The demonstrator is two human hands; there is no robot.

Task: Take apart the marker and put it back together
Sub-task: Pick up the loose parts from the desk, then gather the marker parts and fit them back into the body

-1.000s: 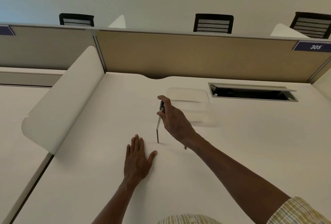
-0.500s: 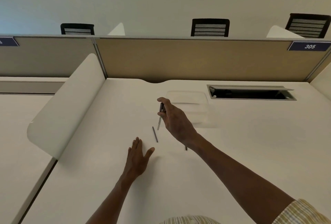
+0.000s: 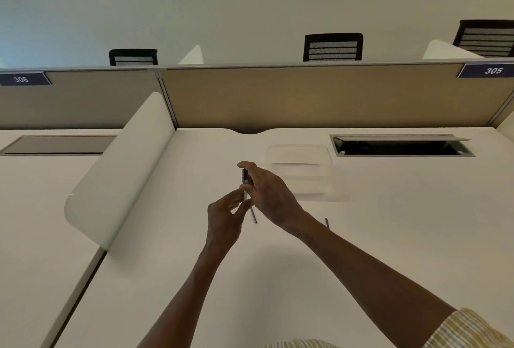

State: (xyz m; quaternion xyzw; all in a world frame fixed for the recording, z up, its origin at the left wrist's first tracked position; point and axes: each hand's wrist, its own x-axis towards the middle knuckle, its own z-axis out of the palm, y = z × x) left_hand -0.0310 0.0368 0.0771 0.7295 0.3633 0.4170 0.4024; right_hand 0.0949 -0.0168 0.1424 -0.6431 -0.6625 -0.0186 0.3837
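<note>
Our right hand [image 3: 271, 194] grips the marker body [image 3: 245, 180], fingers curled round it, holding it upright above the white desk [image 3: 389, 236]; its dark upper end shows between the index finger and thumb, the pale barrel running down into the palm side. Our left hand [image 3: 225, 217] is raised off the desk, its fingertips [image 3: 244, 199] brought together at the lower end of the marker body, touching or pinching it; we cannot tell which. Just below the hands a thin dark rod [image 3: 253, 215] lies slanted on the desk, partly hidden by the fingers. Another short dark piece [image 3: 327, 222] lies on the desk just beyond the right wrist. A clear plastic tray [image 3: 300, 153] sits farther back, near the open cable hatch [image 3: 400, 146]
</note>
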